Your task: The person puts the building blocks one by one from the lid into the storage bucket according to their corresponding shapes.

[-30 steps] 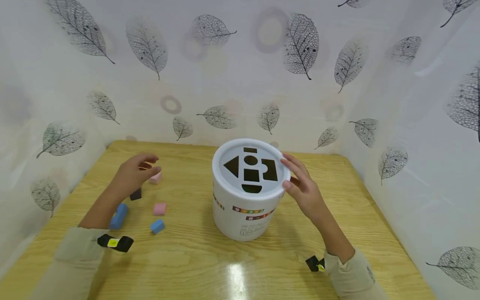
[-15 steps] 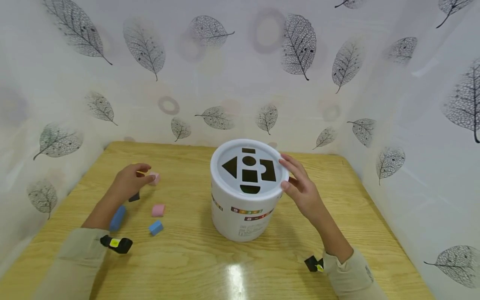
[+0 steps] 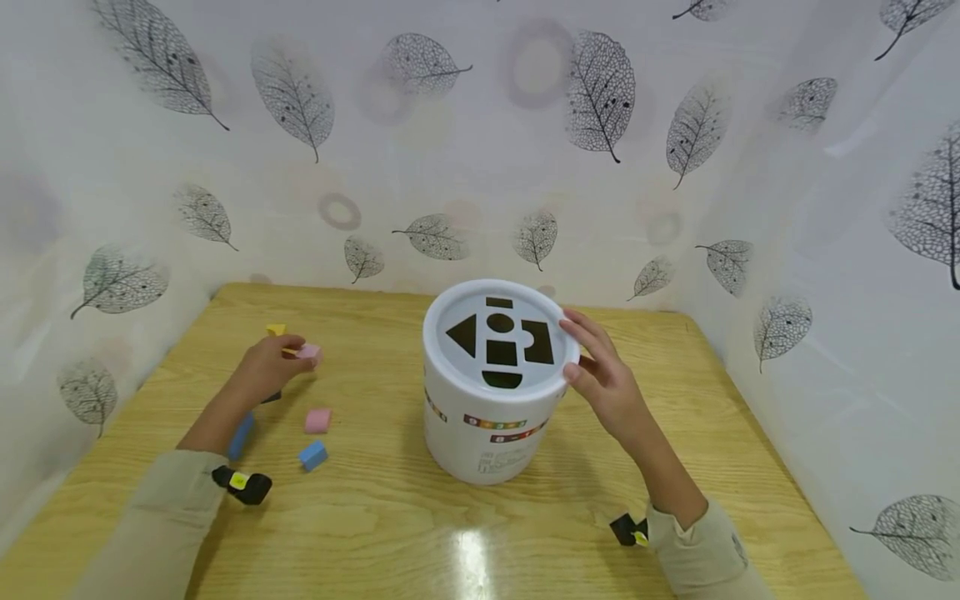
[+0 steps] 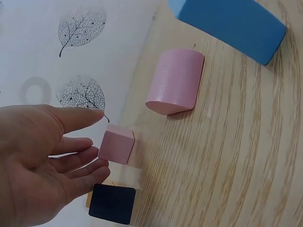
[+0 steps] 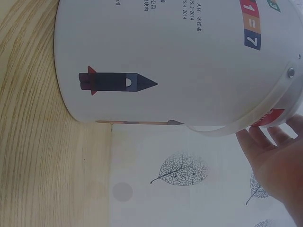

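My left hand (image 3: 262, 367) is at a small pink cube (image 4: 116, 145) on the table's left side. Its thumb and fingers lie around the cube without a clear pinch; contact is hard to tell. A black block (image 4: 112, 203) sits close to the fingertips, and a yellow block (image 3: 277, 330) lies just beyond the hand. My right hand (image 3: 609, 379) rests its fingertips and thumb against the right rim of a white shape-sorter bucket (image 3: 483, 454). The bucket stands upright, its lid (image 3: 457, 367) having several shaped holes.
Nearer me on the left lie a pink half-round block (image 3: 317, 420), a small blue block (image 3: 312, 455) and a longer blue block (image 3: 241, 437), partly behind my forearm. A leaf-patterned sheet (image 3: 465, 167) surrounds the wooden table (image 3: 390, 533) at its back and sides.
My left hand has lowered and moved slightly right and nearer, coming around the pink cube. The yellow block has come into sight behind it. The right hand and bucket have stayed in place.
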`<state>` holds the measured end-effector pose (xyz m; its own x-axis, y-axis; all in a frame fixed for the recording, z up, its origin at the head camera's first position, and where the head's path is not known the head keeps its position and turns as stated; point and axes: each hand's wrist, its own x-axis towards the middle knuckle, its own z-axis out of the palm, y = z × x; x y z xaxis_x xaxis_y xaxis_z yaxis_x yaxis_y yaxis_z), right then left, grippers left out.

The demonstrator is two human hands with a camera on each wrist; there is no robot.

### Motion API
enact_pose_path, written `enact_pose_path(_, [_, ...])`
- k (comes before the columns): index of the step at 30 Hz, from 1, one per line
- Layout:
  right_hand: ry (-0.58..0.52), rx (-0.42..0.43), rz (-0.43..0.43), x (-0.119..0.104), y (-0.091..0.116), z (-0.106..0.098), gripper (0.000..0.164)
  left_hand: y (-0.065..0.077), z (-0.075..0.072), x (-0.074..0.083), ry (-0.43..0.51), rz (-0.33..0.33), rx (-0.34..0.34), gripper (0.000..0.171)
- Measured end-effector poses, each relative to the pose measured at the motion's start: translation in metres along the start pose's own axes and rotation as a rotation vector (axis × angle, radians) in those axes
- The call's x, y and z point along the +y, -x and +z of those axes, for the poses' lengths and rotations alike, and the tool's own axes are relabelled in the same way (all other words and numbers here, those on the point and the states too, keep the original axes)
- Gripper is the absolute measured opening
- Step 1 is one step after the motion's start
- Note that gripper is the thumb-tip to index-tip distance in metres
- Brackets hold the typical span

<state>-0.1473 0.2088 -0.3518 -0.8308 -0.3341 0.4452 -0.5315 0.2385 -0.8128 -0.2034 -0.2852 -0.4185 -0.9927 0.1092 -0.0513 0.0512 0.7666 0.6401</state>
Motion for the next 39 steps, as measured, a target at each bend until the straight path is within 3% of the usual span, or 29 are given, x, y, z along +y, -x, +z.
enact_pose_path(17, [0.01,0.012,0.008,-0.001,0.0,0.001,0.053,-0.017,0.014,-0.001,0.043,0.02,-0.017,0.059])
enact_pose_path(27, [0.01,0.01,0.004,-0.002,0.0,0.001,0.053,-0.02,0.021,0.004,0.058,-0.001,-0.04,0.053])
enact_pose_path(39, [-0.001,0.002,-0.001,-0.001,0.0,0.001,0.053,-0.019,0.018,0.006,0.058,0.003,-0.025,0.059])
